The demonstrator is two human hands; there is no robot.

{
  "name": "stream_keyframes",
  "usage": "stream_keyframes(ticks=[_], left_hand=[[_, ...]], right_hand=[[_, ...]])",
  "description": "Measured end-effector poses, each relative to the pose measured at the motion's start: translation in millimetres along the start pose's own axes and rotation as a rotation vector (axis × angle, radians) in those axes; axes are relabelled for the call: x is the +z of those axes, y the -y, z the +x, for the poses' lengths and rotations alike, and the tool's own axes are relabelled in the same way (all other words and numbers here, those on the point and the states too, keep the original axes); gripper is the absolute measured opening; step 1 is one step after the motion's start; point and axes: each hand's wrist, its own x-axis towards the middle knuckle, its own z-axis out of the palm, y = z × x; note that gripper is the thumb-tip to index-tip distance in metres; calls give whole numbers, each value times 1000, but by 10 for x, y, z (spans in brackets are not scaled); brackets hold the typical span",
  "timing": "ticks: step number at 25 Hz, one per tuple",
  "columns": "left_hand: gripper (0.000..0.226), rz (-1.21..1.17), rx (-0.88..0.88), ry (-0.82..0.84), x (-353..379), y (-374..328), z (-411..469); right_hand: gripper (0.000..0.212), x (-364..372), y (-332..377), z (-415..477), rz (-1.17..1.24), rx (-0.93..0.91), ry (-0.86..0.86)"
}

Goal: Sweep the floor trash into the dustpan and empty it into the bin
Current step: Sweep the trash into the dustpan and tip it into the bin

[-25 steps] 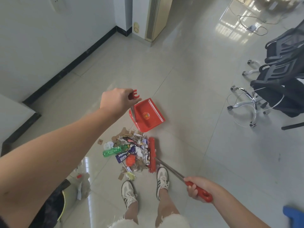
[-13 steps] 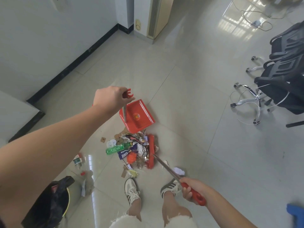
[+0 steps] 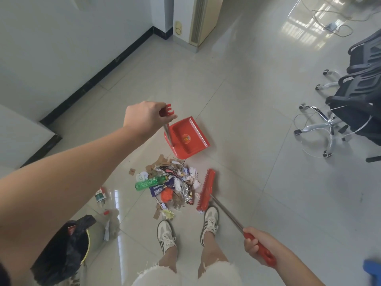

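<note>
A red dustpan [image 3: 188, 137] stands on the tiled floor, its mouth facing a trash pile [image 3: 172, 182] of wrappers, cardboard scraps and a green bottle. My left hand [image 3: 145, 118] grips the red top of the dustpan's metal handle. My right hand [image 3: 257, 243] holds the red grip of a broom whose red head [image 3: 206, 189] rests on the floor at the pile's right side, a small gap from it. A bin with a black bag [image 3: 64, 248] stands at the lower left, partly hidden by my left arm.
A small bottle [image 3: 100, 196] and clear plastic scraps [image 3: 111, 221] lie left of the pile near the bin. My two feet [image 3: 186, 230] stand just behind the pile. Black office chairs [image 3: 354, 104] stand at the right; a floor air conditioner [image 3: 201, 21] and cables sit at the back.
The broom head has moved right, away from the pile's edge. My right foot has come back level with the left. The dustpan stays in front of the pile.
</note>
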Motion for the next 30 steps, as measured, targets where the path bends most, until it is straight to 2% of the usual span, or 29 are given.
stream_keyframes(ticks=[3,6,8,13,24,30], left_hand=[[43,-15,-17,11,14,-78,42],[44,-6,18,35,78,-126,40],[44,-4,28,40,117,-112,17],[46,5,9,39,127,-14,45],[44,38,72,46,110,-104,90],[44,0,73,25,80,-206,38]], right_hand=[[33,31,-33,179,-94,16,-51],[31,103,-274,359,-277,-42,-184],[29,179,-351,451,-301,-48,-212],[26,235,-130,585,-289,-47,-193],[24,245,-256,514,-265,-40,-134],[26,-6,-157,125,-127,-67,-76]])
